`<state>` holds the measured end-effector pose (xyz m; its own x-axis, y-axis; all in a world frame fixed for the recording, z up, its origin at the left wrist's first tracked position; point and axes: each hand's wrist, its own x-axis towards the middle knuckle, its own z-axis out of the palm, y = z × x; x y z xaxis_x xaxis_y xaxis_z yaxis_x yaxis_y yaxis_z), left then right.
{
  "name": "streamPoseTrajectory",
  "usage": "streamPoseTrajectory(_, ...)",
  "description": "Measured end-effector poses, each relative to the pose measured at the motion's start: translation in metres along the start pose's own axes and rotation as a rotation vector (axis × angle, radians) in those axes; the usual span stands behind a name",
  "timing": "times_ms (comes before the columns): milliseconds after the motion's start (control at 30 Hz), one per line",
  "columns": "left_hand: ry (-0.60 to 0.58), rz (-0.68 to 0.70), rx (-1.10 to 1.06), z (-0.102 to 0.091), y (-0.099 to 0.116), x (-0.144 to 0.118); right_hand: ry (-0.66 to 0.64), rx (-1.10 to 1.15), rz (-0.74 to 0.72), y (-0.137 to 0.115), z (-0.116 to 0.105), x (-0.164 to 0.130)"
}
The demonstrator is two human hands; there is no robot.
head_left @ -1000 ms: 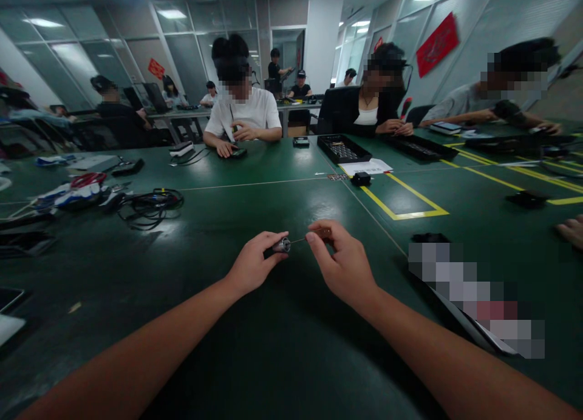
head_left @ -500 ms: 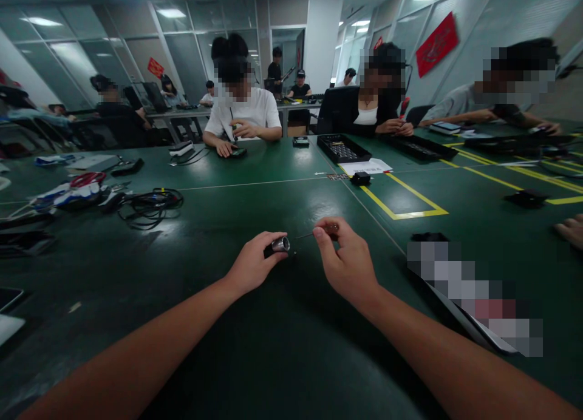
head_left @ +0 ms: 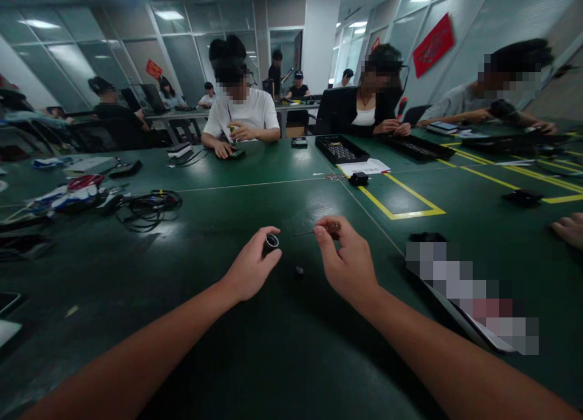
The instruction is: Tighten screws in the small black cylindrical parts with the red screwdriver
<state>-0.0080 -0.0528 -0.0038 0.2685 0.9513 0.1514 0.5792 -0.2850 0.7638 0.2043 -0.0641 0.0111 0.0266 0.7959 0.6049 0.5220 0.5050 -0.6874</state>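
Note:
My left hand (head_left: 250, 265) is closed round a short dark cylinder (head_left: 272, 243) with a bright metal rim, its open end facing me and to the right. Most of its body is hidden by my fingers. In my right hand (head_left: 344, 253) a thin metal-shafted tool, probably a small screwdriver (head_left: 303, 233), is pinched between thumb and fingers. Its shaft points left toward the cylinder, apart from it. Below and between both hands is a small dark piece (head_left: 299, 271) with a shiny spot; I cannot tell whether it rests on the green table (head_left: 237, 371).
Coiled black cables (head_left: 148, 209) lie at the left. A partly blurred-out flat item (head_left: 469, 298) lies right of my right arm. Farther off are a small black box (head_left: 359, 178), yellow tape (head_left: 416, 213) and a black parts tray (head_left: 341, 148). Several people sit across the table.
My left hand has moved slightly left and turned the cylinder's open end more toward me. The small dark piece now shows lower and apart from it. My right hand has barely moved.

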Motion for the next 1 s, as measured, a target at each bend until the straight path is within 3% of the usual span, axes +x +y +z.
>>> streamPoseTrajectory(200,-0.249,0.042,0.198,0.003,0.025,0.001,-0.005,0.004,-0.011,0.002,0.001,0.000)
streamPoseTrajectory(500,-0.450,0.123,0.539,0.014,0.027,0.011,-0.022,0.010,-0.015,0.001,0.000,-0.001)
streamPoseTrajectory(700,-0.471,0.051,0.525,0.006,0.024,0.018,-0.038,0.037,-0.022,0.000,0.001,-0.001)
streamPoseTrajectory(833,-0.410,0.033,0.506,-0.005,0.012,0.022,-0.042,0.043,-0.016,-0.001,0.000,-0.001)
streamPoseTrajectory(900,-0.375,0.023,0.442,-0.013,0.003,0.023,-0.047,0.043,-0.013,0.000,0.000,-0.001)
streamPoseTrajectory(1000,-0.355,-0.111,0.231,-0.033,-0.009,0.024,-0.055,0.042,-0.008,0.001,0.000,-0.001)
